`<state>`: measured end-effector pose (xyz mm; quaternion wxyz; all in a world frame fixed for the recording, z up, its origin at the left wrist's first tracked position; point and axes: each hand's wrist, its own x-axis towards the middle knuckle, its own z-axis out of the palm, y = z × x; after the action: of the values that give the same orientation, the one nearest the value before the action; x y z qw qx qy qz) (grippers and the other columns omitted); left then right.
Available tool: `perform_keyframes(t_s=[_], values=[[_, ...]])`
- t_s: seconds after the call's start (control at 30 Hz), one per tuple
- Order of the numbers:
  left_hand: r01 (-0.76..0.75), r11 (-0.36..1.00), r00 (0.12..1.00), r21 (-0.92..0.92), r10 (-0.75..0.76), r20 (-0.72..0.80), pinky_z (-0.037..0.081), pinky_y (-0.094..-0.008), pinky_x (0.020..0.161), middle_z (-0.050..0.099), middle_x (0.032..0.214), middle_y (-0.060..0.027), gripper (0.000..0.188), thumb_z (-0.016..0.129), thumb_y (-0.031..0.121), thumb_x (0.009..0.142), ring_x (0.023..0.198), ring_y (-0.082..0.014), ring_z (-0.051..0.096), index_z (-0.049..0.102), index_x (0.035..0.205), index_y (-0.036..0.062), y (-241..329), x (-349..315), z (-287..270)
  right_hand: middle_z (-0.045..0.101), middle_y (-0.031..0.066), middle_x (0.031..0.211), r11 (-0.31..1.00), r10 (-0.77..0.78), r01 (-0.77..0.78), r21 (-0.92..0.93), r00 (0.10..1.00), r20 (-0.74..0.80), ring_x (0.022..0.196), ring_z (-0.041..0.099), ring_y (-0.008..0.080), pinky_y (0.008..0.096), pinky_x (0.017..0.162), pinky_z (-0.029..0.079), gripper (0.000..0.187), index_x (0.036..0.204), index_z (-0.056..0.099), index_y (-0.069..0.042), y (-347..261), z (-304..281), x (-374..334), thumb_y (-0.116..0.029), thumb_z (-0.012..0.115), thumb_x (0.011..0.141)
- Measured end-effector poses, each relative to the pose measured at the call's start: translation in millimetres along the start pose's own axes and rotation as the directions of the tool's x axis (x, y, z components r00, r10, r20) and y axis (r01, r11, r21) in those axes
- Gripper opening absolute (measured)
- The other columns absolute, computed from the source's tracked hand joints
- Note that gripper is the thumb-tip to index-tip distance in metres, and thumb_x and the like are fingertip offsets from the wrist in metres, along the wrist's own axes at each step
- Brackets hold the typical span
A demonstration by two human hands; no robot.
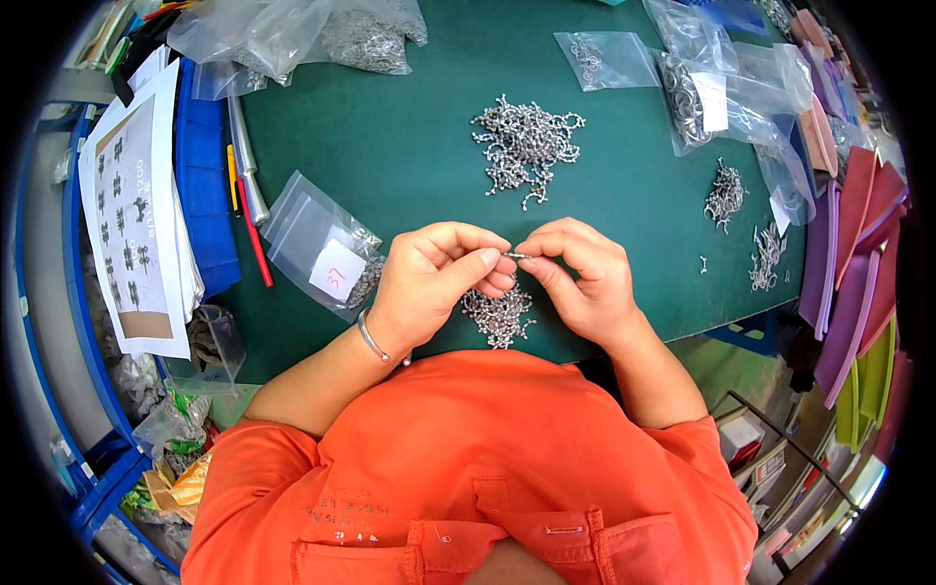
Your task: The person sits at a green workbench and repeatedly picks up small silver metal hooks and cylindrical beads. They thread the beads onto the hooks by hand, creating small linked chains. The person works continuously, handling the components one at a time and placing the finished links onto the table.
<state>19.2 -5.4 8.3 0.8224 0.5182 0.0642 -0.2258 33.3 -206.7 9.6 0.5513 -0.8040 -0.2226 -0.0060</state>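
Note:
A small silver metal piece (518, 255) is pinched at both ends, between the fingertips of my left hand (429, 273) and those of my right hand (585, 278). What kind of jewellery part it is, I cannot make out. Just beneath, partly covered by my left fingers, lies a heap of small silver metal parts (499, 320). Farther off, a larger tangled pile of short silver beaded pieces (526, 141) rests on the green table (624, 205). Beside my left wrist is a clear zip bag (312, 244) of metal parts, bearing a white label.
At right lie a little silver pile (724, 195), some elongated metal pieces (767, 258) and one loose piece (702, 264). Plastic bags of rings (687, 97) sit at the far right. A red pen (255, 239) and blue bin (208, 205) are left, near printed sheets (132, 214).

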Motion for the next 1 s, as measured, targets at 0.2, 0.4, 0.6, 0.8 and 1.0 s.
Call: perform_keyframes(t_s=[0.2, 0.4, 0.6, 0.8, 1.0], values=[[0.032, 0.999, 0.999, -0.015, -0.031, 0.022, 0.06, -0.0315, 0.071, 0.071, 0.093, -0.0177, 0.015, 0.057, -0.001, 0.094, 0.079, -0.0214, 0.071, 0.065, 0.106, -0.0059, 2, -1, -1, 0.069, 0.0113, 0.089, 0.974, 0.157, -0.166, 0.158, 0.986, 0.063, 0.075, 0.066, 0.0186, 0.0286, 0.066, 0.053, 0.006, 0.091, 0.07, 0.002, -1, -1, -4, 0.001, 0.069, 0.085], [0.033, 0.999, 0.999, -0.01, -0.033, 0.024, 0.06, -0.0313, 0.071, 0.071, 0.091, -0.0172, 0.013, 0.058, -0.002, 0.093, 0.079, -0.0208, 0.071, 0.064, 0.103, -0.0057, 2, -1, 0, 0.069, 0.0116, 0.089, 0.964, 0.158, -0.171, 0.203, 0.984, 0.079, 0.077, 0.067, 0.0195, 0.0295, 0.067, 0.053, 0.009, 0.093, 0.071, 0.001, 3, 2, -7, 0.001, 0.068, 0.085], [0.018, 1.0, 0.999, 0.007, -0.018, 0.028, 0.059, -0.0288, 0.07, 0.071, 0.09, -0.0155, 0.011, 0.063, -0.005, 0.09, 0.078, -0.0181, 0.07, 0.064, 0.101, -0.0054, 4, -1, 3, 0.069, 0.0115, 0.088, 0.984, 0.079, -0.088, 0.157, 0.995, 0.059, 0.077, 0.067, 0.0221, 0.0301, 0.067, 0.053, 0.01, 0.092, 0.071, 0.0, 2, 3, -2, 0.002, 0.068, 0.083], [0.02, 1.0, 1.0, 0.002, -0.02, 0.011, 0.059, -0.0276, 0.07, 0.071, 0.089, -0.0141, 0.008, 0.065, -0.004, 0.09, 0.077, -0.0167, 0.07, 0.063, 0.097, -0.0041, 5, 0, 2, 0.068, 0.012, 0.091, 0.882, 0.256, -0.192, 0.429, 0.962, -0.095, 0.079, 0.066, 0.0195, 0.0291, 0.07, 0.054, 0.011, 0.094, 0.068, 0.002, -4, 17, -4, 0.004, 0.069, 0.083], [0.019, 1.0, 1.0, 0.015, -0.019, 0.007, 0.059, -0.0275, 0.07, 0.071, 0.088, -0.0134, 0.007, 0.065, -0.002, 0.09, 0.076, -0.016, 0.07, 0.062, 0.096, -0.0032, 8, 0, 3, 0.067, 0.0115, 0.091, 0.964, 0.101, -0.106, 0.243, 0.994, 0.033, 0.08, 0.066, 0.0183, 0.0283, 0.071, 0.054, 0.011, 0.094, 0.066, 0.002, 2, 5, 0, 0.004, 0.069, 0.084]])
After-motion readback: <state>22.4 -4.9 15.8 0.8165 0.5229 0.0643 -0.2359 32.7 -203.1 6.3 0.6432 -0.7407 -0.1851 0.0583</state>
